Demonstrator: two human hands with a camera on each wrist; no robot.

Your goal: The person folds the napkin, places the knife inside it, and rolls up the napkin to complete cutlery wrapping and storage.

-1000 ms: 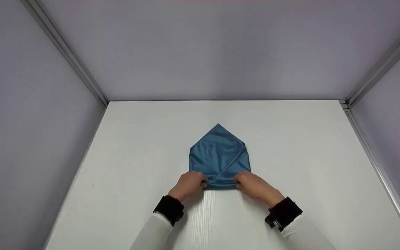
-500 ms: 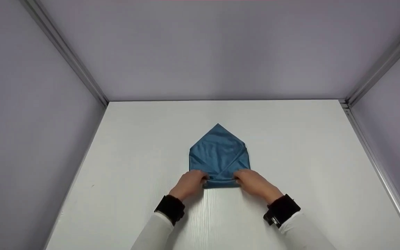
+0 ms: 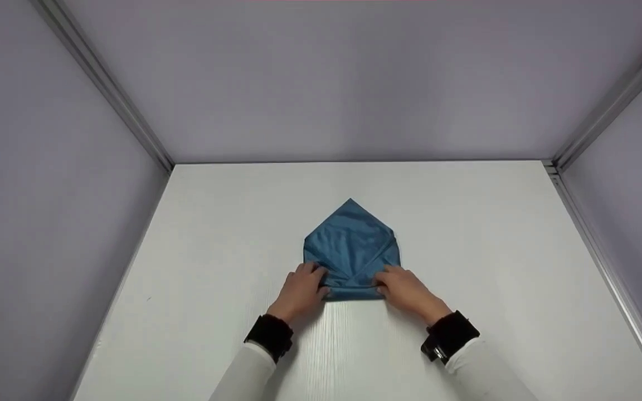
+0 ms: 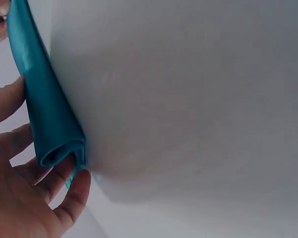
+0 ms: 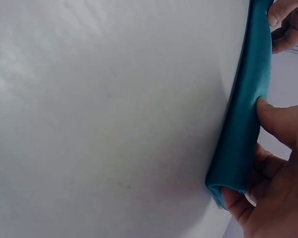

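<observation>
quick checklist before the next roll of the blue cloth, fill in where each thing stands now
1. Left hand has a grip on the near left end of the rolled edge: ok.
2. Right hand has a grip on the near right end: ok.
3. Roll even across the blue cloth: ok in the head view.
4. Roll tight: not ok, its end gapes open at the left fingers.
5. Far point lies flat on the white table: ok.
6. Underside free of creases: cannot tell.

Head cam looks down and forward from 6 o'clock over my table (image 3: 466, 223). Both wrist cams sit very close, low along the tabletop; all three share the blue cloth's (image 3: 350, 245) rolled near edge.
</observation>
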